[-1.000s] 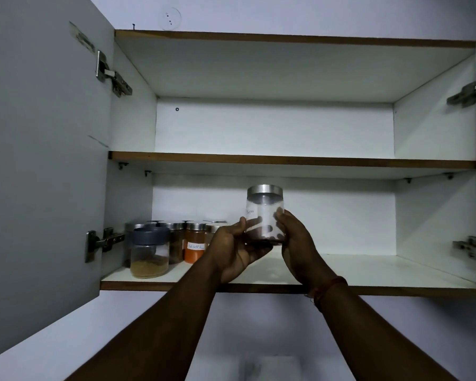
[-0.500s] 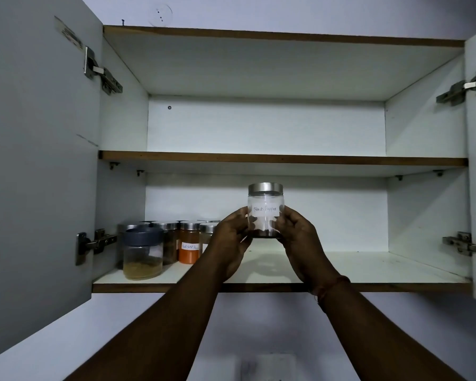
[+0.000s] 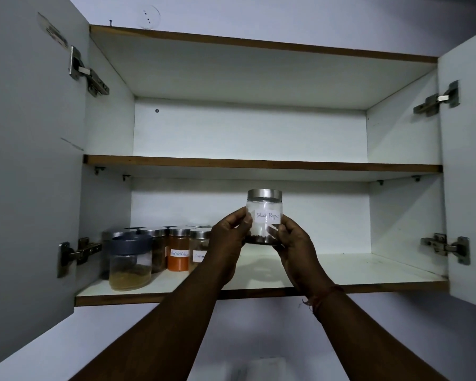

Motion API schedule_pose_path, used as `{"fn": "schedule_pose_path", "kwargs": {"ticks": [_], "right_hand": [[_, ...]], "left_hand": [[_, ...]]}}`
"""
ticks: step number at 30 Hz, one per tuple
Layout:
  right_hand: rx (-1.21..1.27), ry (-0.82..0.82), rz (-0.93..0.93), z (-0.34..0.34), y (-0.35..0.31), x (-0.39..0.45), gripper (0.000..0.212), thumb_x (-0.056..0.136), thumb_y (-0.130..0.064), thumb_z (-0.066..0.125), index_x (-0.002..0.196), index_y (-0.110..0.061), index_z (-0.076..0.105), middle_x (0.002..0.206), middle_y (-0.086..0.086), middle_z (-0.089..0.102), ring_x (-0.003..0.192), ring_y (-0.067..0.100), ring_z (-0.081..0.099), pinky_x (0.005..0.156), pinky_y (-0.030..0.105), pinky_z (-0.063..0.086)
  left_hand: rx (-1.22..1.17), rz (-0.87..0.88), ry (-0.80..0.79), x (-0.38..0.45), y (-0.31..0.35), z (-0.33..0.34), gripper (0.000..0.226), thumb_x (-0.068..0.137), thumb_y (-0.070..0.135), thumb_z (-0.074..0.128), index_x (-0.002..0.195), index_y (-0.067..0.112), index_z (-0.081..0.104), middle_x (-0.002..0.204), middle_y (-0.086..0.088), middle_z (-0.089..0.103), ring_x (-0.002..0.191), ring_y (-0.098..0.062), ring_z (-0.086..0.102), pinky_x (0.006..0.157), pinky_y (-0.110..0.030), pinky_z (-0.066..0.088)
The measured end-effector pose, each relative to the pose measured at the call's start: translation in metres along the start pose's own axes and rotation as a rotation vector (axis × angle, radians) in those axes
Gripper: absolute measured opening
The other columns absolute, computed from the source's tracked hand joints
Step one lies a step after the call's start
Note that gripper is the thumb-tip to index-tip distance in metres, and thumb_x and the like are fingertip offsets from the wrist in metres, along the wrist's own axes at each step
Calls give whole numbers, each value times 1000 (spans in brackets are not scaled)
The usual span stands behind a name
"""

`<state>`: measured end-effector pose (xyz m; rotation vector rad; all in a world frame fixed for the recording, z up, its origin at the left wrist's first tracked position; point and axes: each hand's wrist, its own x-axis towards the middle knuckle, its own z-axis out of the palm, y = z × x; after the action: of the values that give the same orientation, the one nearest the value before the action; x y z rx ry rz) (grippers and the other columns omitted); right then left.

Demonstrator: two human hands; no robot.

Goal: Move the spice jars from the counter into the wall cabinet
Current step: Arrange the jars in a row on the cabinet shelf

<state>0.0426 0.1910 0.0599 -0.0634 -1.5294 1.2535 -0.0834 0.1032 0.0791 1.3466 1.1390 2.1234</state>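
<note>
Both hands hold the black pepper jar in front of the lower shelf of the open wall cabinet, jar upright, steel lid on top, a thin layer of peppercorns at the bottom. Left hand fingers wrap the jar's left side, right hand fingers wrap its right side and base; both closed on the glass. Change vs 1 s ago: jar has been rotated so the handwritten "Black Pepper" label now faces out, where before the label was turned away; hands also sit a bit higher and more centred. Jar is above the shelf board, not touching it, shadow visible beneath. To the left on the same shelf: a cluster of stored jars, incl. a grey-lidded jar at the front, an orange chilli powder jar, and a steel-lidded jar partly hidden by the left wrist. Upper shelf holds nothing visible. Judgement: label check looks done, so next is likely setting the jar down beside the cluster, label forward; free shelf to the right. Counter not in view, so remaining jars unknown.
</note>
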Motion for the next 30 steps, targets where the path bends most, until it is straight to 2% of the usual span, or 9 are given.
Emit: {"fn": "schedule_pose_path", "kwargs": {"ticks": [3, 7, 9, 13, 15, 21, 24, 26, 30], "right_hand": [[-131, 4, 5, -9, -1, -5, 35, 101, -8, 47, 132, -15, 61, 119, 6, 73, 112, 23, 68, 92, 32, 53], [-396, -46, 41, -36, -8, -11, 46, 92, -40, 45, 133, -25, 60, 119, -2, 71, 104, 17, 67, 83, 28, 49], [-498, -77, 51, -57, -13, -11, 48, 91, -43, 45, 131, -22, 61, 117, 0, 70, 105, 19, 67, 79, 23, 50], [-596, -53, 68, -109, -17, 1, 28, 102, -21, 51, 125, -18, 66, 115, 7, 68, 103, 24, 67, 85, 29, 52], [-623, -19, 88, -136, -14, 9, 28, 102, -14, 51, 125, -18, 66, 114, 6, 68, 100, 23, 67, 90, 34, 52], [-685, 55, 119, -223, -7, 35, 32, 99, -7, 53, 129, -14, 63, 120, 1, 68, 104, 16, 66, 84, 24, 50], [-740, 73, 125, -266, -2, 52, 33, 97, -5, 56, 129, -10, 63, 121, 2, 67, 112, 18, 63, 94, 30, 51], [-768, 84, 139, -286, 0, 64, 31, 95, -3, 55, 124, -10, 64, 116, 3, 67, 108, 18, 63, 88, 27, 52], [-807, 122, 266, -323, 19, 91, 28, 89, -9, 57, 116, -8, 64, 114, 15, 64, 99, 28, 66, 86, 38, 56]], "left_hand": [[95, 4, -8, 3, -13, 5, 39, 96, 29, 67, 134, 21, 64, 126, 1, 71, 117, -18, 66, 103, -40, 52], [125, -28, -16, 4, -32, 23, 38, 97, 24, 66, 134, 22, 62, 116, 0, 71, 108, -16, 65, 95, -38, 52], [137, -67, -42, 4, -42, 37, 36, 95, 24, 68, 131, 24, 63, 104, -5, 71, 98, -21, 66, 93, -42, 53], [200, -102, -92, 8, -59, 75, 40, 95, 25, 68, 134, 28, 60, 107, -13, 73, 102, -30, 69, 93, -42, 55], [235, -111, -109, 13, -65, 97, 44, 95, 24, 68, 138, 27, 58, 110, -15, 73, 107, -34, 69, 94, -45, 55], [326, -215, -169, 45, -103, 178, 59, 90, 13, 72, 145, 18, 52, 109, -15, 73, 107, -34, 69, 95, -47, 57], [353, -241, -160, 68, -132, 216, 71, 80, 19, 78, 145, 21, 51, 107, -12, 75, 102, -29, 71, 95, -48, 58], [348, -248, -146, 84, -151, 237, 81, 71, 25, 80, 147, 22, 50, 113, -13, 73, 103, -29, 71, 94, -48, 58], [330, -272, -156, 104, -177, 275, 58, 81, 18, 81, 135, 25, 60, 114, -14, 73, 90, -28, 73, 87, -48, 61]]}}
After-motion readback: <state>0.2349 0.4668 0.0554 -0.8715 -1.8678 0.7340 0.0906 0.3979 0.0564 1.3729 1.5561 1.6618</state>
